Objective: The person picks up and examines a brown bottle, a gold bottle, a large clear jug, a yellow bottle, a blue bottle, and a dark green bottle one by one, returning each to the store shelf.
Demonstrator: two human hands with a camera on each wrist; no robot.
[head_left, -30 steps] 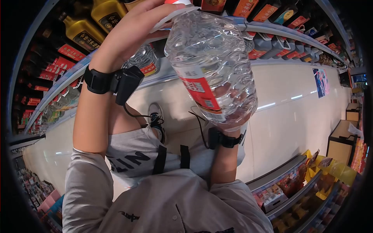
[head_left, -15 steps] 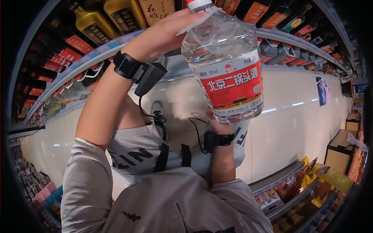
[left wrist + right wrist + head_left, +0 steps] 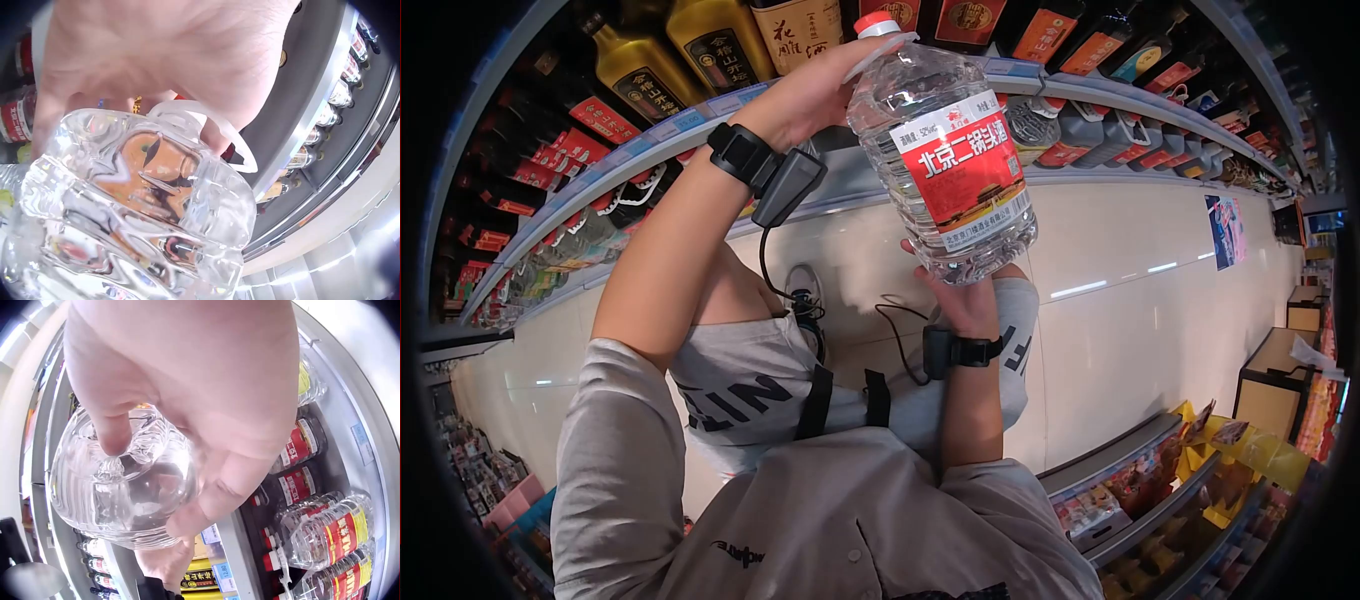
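A big clear plastic liquor bottle (image 3: 970, 165) with a red-and-white label and a red cap is held tilted in front of the body, label towards the head camera. My left hand (image 3: 805, 95) grips it at the neck, beside the white plastic carry handle (image 3: 206, 125); some of its fingers are hidden behind the bottle in the left wrist view. At the base, my right hand (image 3: 968, 303) holds the bottle from below. In the right wrist view, its thumb and fingers (image 3: 200, 512) curl around the bottom edge. Liquid shows through the clear walls.
A curved shelf (image 3: 690, 125) with gold and dark bottles runs along the front. Similar clear jugs with red labels (image 3: 337, 537) stand on a lower level. Behind on the right are a snack rack (image 3: 1120, 500) and brown boxes (image 3: 1270, 385). Pale floor (image 3: 1130, 300) lies below.
The bottle has turned, bringing its red label round to face the head camera. Over the last half second it has shifted left and slightly down, both hands still holding it.
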